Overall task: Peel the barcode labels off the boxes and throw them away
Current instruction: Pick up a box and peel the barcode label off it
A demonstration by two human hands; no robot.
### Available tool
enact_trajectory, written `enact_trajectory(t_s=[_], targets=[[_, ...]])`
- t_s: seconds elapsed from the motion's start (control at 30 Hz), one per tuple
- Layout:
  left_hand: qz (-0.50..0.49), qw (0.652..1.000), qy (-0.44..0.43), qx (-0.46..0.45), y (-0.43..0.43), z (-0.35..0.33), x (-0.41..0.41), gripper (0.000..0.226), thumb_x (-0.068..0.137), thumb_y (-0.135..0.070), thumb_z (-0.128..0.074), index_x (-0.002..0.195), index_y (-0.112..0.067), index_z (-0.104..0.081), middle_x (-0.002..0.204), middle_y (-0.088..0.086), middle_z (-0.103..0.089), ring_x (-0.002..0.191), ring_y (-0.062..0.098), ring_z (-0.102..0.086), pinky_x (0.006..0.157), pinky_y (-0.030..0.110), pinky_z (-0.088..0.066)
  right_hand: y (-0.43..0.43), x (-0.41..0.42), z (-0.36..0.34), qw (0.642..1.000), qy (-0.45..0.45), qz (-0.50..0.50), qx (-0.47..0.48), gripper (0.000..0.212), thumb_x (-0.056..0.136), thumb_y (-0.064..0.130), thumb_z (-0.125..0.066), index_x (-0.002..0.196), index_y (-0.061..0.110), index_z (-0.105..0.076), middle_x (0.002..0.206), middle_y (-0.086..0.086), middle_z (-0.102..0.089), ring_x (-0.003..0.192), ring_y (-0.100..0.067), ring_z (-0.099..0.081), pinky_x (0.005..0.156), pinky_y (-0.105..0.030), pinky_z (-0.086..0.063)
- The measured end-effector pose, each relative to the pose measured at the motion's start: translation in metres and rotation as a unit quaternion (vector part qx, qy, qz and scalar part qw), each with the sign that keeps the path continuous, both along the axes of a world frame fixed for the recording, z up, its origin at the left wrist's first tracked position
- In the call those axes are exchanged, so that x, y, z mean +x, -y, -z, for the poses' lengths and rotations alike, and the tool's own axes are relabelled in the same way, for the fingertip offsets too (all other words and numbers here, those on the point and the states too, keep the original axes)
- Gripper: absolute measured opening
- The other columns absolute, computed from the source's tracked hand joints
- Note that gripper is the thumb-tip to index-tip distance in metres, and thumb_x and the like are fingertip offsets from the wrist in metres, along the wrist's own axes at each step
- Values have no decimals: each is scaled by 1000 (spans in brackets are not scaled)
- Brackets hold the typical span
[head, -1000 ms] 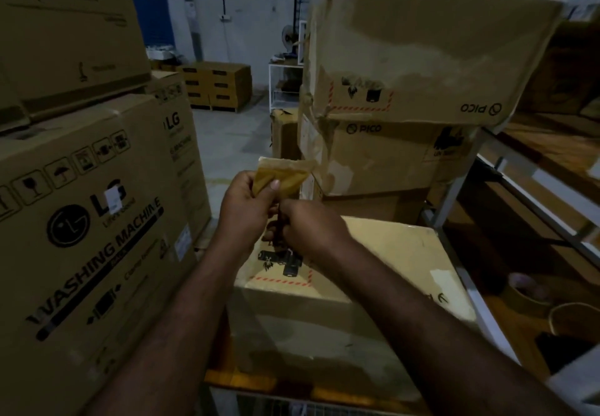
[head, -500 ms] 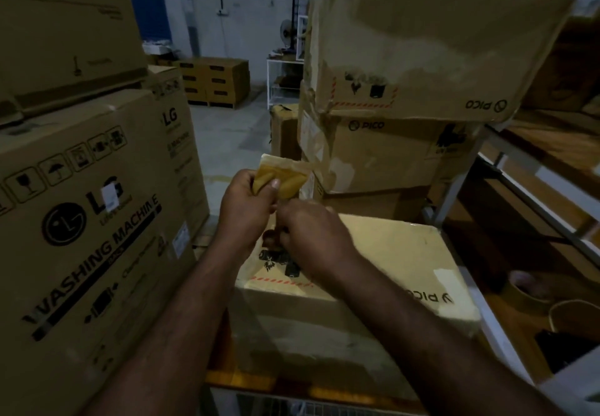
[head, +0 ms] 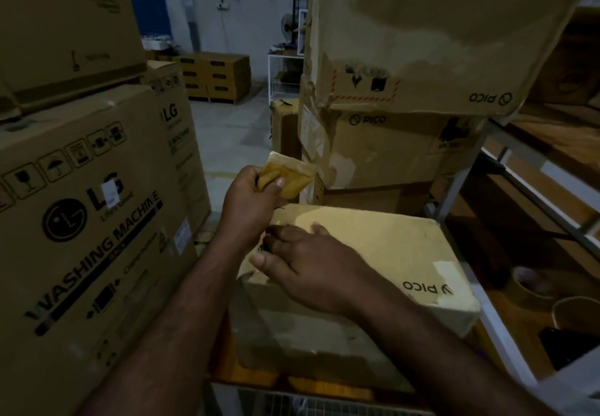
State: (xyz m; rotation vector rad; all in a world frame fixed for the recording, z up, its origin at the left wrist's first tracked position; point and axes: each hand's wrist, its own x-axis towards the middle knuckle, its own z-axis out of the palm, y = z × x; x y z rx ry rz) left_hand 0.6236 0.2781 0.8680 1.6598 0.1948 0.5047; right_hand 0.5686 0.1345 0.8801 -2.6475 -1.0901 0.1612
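A pale PICO cardboard box lies in front of me on a low stand. My left hand grips a crumpled yellowish peeled label above the box's far left corner. My right hand rests on the box's top near its left edge, fingers bent over the printed marks, thumb along the front edge. A small white patch remains near the PICO print. Whatever lies under the right fingers is hidden.
Two more PICO boxes are stacked behind. Tall LG washing machine cartons wall the left side, with white stickers. A metal rack with wooden shelves and tape rolls stands right. Concrete floor lies beyond.
My right hand has dropped from beside the left hand onto the box top and spread over the printed marks. The left hand keeps holding the peeled label, slightly raised.
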Motion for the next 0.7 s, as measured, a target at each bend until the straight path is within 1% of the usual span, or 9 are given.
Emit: enact_trajectory(t_s=[0.07,0.13,0.17,0.23,0.37,0.43,0.5,0.6,0.7], targets=[[-10,1000,1,12,-1,1,-3,8,93,-21,-63,96,-16,-58,98,10,-68,91,28,-70,79,49,-60,5,-8,0,1000,16,1,-17,72,96,68,-18,150,24,-37,161,4,-28,147,-12,-22,122,-45,-8],[-15,999,1,36,-1,4,-5,10,89,-32,-63,93,-25,-58,95,7,-69,87,27,-70,76,54,-60,19,-23,-4,999,5,2,-33,75,93,71,-19,153,26,-31,163,8,-20,149,-9,-14,123,-41,-5],[-18,998,-3,58,-1,5,-5,11,87,-38,-62,90,-29,-57,93,4,-69,86,25,-69,74,55,-59,27,-30,-7,999,-10,6,-40,77,92,72,-19,153,27,-30,163,10,-19,149,-7,-13,123,-40,-4],[-23,996,-11,90,-1,5,-6,10,88,-39,-62,88,-31,-56,90,-1,-68,84,23,-69,72,55,-58,37,-36,-10,998,-18,13,-55,78,90,74,-19,152,29,-31,162,13,-19,148,-6,-15,123,-40,-4],[5,999,-14,46,-3,5,-2,20,76,-50,-64,87,-35,-58,94,3,-69,90,27,-70,76,58,-58,19,-15,-3,999,4,13,-38,77,92,73,-17,152,27,-31,162,8,-22,149,-9,-16,123,-45,-4],[9,999,-15,32,-4,7,1,17,75,-47,-65,85,-35,-59,97,5,-69,93,28,-70,81,57,-58,1,0,3,999,12,11,-27,76,93,72,-18,151,25,-33,160,5,-29,148,-13,-20,121,-53,-6],[-4,999,-16,41,-4,7,0,13,77,-44,-64,85,-35,-59,95,4,-70,92,27,-70,81,57,-58,-9,10,8,1000,18,14,-13,77,91,73,-19,149,25,-37,156,4,-36,146,-15,-25,119,-58,-7],[-22,998,-2,54,-5,10,0,20,74,-51,-62,86,-35,-59,90,3,-69,87,28,-69,76,59,-57,-2,3,9,998,52,17,3,72,92,71,-28,144,23,-45,152,4,-41,143,-15,-28,120,-54,-10],[-43,991,1,124,-2,10,-3,13,84,-42,-61,88,-31,-55,85,0,-67,79,24,-68,69,54,-58,24,-12,4,998,50,11,37,61,94,67,-31,134,29,-56,140,9,-51,132,-10,-39,116,-49,-23]])
